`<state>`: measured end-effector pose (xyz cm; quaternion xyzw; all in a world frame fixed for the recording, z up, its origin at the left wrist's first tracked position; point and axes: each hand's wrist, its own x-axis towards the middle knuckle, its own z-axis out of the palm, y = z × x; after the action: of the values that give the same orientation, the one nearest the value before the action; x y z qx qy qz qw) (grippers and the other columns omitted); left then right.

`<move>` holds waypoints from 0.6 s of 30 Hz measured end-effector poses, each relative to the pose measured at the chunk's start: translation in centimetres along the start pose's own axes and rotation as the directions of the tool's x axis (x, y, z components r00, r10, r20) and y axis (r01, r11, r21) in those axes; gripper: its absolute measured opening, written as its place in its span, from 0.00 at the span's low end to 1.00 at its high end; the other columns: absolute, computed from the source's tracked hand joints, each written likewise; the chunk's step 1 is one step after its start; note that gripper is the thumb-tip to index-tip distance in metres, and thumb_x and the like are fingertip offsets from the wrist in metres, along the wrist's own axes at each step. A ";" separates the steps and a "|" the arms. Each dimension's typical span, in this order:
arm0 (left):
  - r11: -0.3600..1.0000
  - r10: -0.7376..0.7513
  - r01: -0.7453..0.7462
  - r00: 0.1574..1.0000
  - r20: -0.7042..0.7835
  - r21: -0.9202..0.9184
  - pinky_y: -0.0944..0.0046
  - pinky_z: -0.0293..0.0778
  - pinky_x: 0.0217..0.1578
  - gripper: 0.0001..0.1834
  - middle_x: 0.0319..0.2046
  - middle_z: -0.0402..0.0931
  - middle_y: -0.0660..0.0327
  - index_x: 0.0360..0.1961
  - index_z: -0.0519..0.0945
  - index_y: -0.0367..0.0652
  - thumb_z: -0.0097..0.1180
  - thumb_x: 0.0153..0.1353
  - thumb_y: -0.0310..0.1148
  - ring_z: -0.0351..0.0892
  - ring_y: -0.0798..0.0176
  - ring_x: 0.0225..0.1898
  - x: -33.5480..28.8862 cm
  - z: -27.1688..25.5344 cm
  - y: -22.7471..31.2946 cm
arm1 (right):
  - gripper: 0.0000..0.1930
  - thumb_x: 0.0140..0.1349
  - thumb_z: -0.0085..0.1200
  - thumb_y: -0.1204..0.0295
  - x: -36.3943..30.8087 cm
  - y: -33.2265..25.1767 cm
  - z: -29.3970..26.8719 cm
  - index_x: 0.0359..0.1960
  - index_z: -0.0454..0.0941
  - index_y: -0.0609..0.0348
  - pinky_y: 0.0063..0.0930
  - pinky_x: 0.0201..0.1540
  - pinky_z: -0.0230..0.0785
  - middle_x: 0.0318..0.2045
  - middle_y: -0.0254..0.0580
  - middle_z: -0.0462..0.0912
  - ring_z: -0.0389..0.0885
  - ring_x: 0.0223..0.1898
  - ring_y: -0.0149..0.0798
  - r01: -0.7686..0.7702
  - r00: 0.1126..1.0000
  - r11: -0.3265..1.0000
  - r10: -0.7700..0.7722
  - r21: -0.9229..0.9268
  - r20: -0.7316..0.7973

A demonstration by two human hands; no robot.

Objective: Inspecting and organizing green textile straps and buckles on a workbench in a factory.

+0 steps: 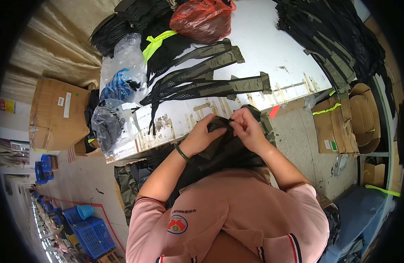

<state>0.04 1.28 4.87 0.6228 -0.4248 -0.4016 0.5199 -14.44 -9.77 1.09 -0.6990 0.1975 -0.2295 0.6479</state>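
Note:
In front of my chest, at the table's near edge, both hands work on a dark olive and black fabric piece (216, 142). My left hand (201, 135) is closed on its left side, with the thumb lying on top. My right hand (248, 130) pinches the upper right edge of the same cloth between thumb and fingers. More dark cloth hangs below onto my lap, and its folds hide where the piece ends. Just beyond my hands, black mesh straps with olive ends (210, 83) lie across the worn white table (254, 48).
A red plastic bag (202, 19) and clear bags (123, 65) sit on the table near dark stacked pieces. A heap of black and olive straps (333, 39) covers its right end. Cardboard boxes stand left (57, 114) and right (335, 127). Blue crates (92, 234) are on the floor.

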 end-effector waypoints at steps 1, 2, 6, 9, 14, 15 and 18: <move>0.990 -0.143 0.143 0.989 0.036 0.001 0.70 0.69 0.40 0.10 0.35 0.77 0.64 0.42 0.78 0.38 0.54 0.62 0.32 0.72 0.72 0.37 0.2 -0.3 -0.2 | 0.08 0.62 0.49 0.82 0.2 0.3 0.0 0.39 0.66 0.58 0.15 0.26 0.61 0.24 0.29 0.70 0.68 0.24 0.21 -0.044 0.999 0.972 0.049 0.229 -0.017; 0.959 -0.284 0.284 0.956 0.071 0.008 0.69 0.70 0.39 0.12 0.35 0.78 0.64 0.42 0.78 0.38 0.55 0.62 0.34 0.72 0.72 0.36 0.4 -0.5 -0.3 | 0.08 0.62 0.49 0.82 0.3 0.3 -0.1 0.39 0.66 0.58 0.15 0.26 0.61 0.24 0.29 0.70 0.68 0.24 0.21 -0.043 0.999 0.972 0.049 0.229 -0.020; 0.918 -0.394 0.394 0.919 0.002 -0.037 0.69 0.70 0.38 0.14 0.34 0.79 0.63 0.41 0.79 0.36 0.54 0.64 0.38 0.71 0.72 0.35 0.8 -0.3 0.4 | 0.09 0.58 0.57 0.77 0.0 -2.1 -0.2 0.37 0.69 0.58 0.17 0.26 0.61 0.23 0.30 0.70 0.67 0.23 0.23 0.019 1.000 0.999 -0.020 -0.032 -0.016; 0.892 -0.423 0.416 0.906 0.000 -0.177 0.69 0.69 0.37 0.20 0.32 0.78 0.62 0.40 0.79 0.33 0.51 0.66 0.43 0.71 0.71 0.34 0.9 0.0 0.3 | 0.11 0.56 0.61 0.74 0.3 -0.8 -0.5 0.35 0.71 0.60 0.18 0.27 0.63 0.24 0.30 0.71 0.67 0.23 0.23 0.108 0.994 0.971 -0.108 -0.212 0.009; 0.885 -0.397 0.376 0.917 -0.023 -0.274 0.70 0.69 0.35 0.25 0.30 0.78 0.62 0.37 0.79 0.31 0.49 0.66 0.49 0.71 0.71 0.31 0.8 0.0 -1.3 | 0.10 0.58 0.58 0.78 1.7 0.0 -2.2 0.40 0.73 0.57 0.17 0.33 0.63 0.29 0.28 0.73 0.69 0.29 0.21 -0.049 0.997 0.982 0.060 0.182 -0.053; 0.884 -0.399 0.378 0.917 -0.022 -0.276 0.70 0.69 0.35 0.25 0.30 0.78 0.62 0.37 0.79 0.31 0.49 0.66 0.49 0.71 0.71 0.31 0.9 0.0 -1.3 | 0.10 0.59 0.57 0.78 1.4 -1.8 -1.4 0.42 0.72 0.57 0.16 0.34 0.62 0.29 0.28 0.74 0.69 0.31 0.20 -0.077 0.997 0.985 0.081 0.153 -0.017; 0.834 -0.435 0.444 0.895 0.104 -0.328 0.70 0.68 0.34 0.26 0.29 0.77 0.64 0.36 0.79 0.31 0.50 0.65 0.49 0.70 0.71 0.30 0.7 -0.3 -1.1 | 0.12 0.59 0.56 0.78 0.3 -3.0 -0.5 0.44 0.71 0.56 0.14 0.29 0.56 0.24 0.24 0.69 0.64 0.26 0.19 -0.036 0.989 0.992 0.053 -0.120 0.140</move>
<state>0.63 0.83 3.75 0.5981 -0.2005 -0.5857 0.5089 -14.56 -10.07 4.12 -0.7458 0.1791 -0.1523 0.6233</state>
